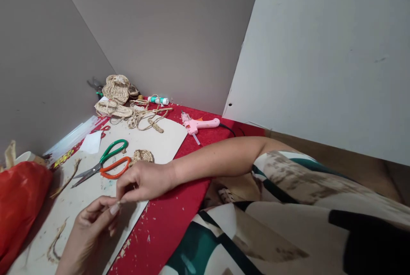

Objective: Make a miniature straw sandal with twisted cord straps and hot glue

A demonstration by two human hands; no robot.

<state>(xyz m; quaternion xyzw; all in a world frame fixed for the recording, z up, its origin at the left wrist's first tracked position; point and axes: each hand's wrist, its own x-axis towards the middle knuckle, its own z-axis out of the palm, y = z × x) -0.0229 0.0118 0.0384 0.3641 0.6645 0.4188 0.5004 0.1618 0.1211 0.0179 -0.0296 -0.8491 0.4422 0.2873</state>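
Note:
My left hand (91, 226) and my right hand (144, 181) meet fingertip to fingertip above a pale board (166, 138). Thumb and fingers are pinched on both; a tiny pale bit shows between them, too small to name. Just behind my right hand lies a small coil of braided straw cord (143, 154), partly covered by it. Scissors (101, 166) with one green and one orange handle rest on the board, blades slightly apart. Loose twisted fibre strands (67, 179) lie to the left, with another frayed strand (57, 241) beside my left wrist.
Coiled straw cord (117, 89) is heaped at the back, near pliers (95, 83) and a glue stick (158, 100). A pink glue gun (201, 125) lies on the red cloth (173, 219). At left stands a red plastic bag (22, 206). Grey panels (166, 31) enclose the table.

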